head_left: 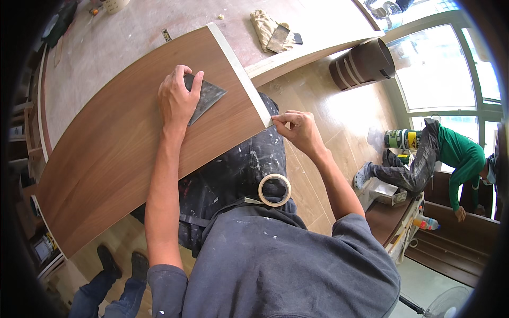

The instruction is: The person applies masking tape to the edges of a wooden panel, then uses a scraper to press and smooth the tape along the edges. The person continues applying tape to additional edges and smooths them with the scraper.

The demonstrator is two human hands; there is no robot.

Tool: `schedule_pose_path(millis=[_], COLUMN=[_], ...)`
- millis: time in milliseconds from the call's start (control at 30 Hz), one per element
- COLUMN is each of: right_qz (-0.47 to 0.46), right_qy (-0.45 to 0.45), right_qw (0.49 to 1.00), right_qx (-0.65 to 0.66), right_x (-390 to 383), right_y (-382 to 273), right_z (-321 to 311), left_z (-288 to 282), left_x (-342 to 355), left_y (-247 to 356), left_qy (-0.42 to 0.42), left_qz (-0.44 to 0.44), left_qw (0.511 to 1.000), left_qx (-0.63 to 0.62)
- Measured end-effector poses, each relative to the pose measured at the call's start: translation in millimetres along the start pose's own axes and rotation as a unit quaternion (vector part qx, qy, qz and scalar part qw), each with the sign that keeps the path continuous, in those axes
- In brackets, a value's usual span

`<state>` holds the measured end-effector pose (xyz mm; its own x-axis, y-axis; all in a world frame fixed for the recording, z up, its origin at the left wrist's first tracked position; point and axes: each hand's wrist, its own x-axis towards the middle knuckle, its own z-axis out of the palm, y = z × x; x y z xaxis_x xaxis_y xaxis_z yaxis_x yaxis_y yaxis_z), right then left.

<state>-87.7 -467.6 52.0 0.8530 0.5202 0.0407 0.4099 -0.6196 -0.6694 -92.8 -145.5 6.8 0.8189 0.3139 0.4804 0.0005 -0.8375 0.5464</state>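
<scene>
We have the board (106, 148) on the worktop (201, 17), reaching toward our lap, a pale strip (238, 71) along its right-hand end. Our left hand (176, 98) has its fingers curled round the scraper (208, 99), thumb over it, above the middle of the board; we cannot tell whether the blade touches. A tilt or slip there could score the face with its pointed corner.

Our right hand (300, 130) has thumb and forefinger drawn together at the strip's near corner, seemingly pinching its end. A skewed or jerky pull could tear or wrinkle it. The board seems to overhang the worktop, so leaning on it might shift it. The tape roll (288, 191) sits at our waist, and could drop if we turned sharply.
</scene>
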Motion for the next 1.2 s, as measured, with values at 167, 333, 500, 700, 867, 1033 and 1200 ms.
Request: schedule_pose_path(millis=[167, 333, 500, 700, 867, 1033, 1200], right_qz=[0.043, -0.018, -0.042, 0.083, 0.092, -0.037, -0.045], right_qy=[-0.040, -0.015, 0.004, 0.024, 0.191, 0.121, 0.074], right_qw=[0.998, 1.000, 0.999, 0.993, 0.955, 0.952, 0.963], right_qx=[-0.010, -0.016, -0.024, 0.086, 0.208, 0.279, 0.253], right_x=[4.7, 3.6, 1.3, -16.0, -10.8, 14.8, 70.9], right_y=[-9.0, -2.4, 2.5, 21.8, 31.7, -22.2, -71.4], right_z=[-6.9, -1.9, 4.5, 21.9, 32.5, 32.1, 60.5], left_z=[-2.7, -2.8, -3.7, 2.1, -0.2, -8.4, 5.3], left_x=[-0.1, 0.0, 0.1, 1.4, 0.0, 21.6, 32.7], left_y=[0.1, 1.2, 0.5, 1.2, -5.8, 19.5, 62.8], left_qy=[-0.003, -0.007, -0.007, 0.003, 0.022, -0.010, -0.050], left_qz=[-0.006, -0.005, -0.003, -0.001, -0.077, -0.359, -0.382], left_qw=[1.000, 1.000, 1.000, 1.000, 0.989, 0.681, 0.521], left_qx=[-0.003, 0.000, 0.001, -0.011, -0.125, -0.638, -0.762])
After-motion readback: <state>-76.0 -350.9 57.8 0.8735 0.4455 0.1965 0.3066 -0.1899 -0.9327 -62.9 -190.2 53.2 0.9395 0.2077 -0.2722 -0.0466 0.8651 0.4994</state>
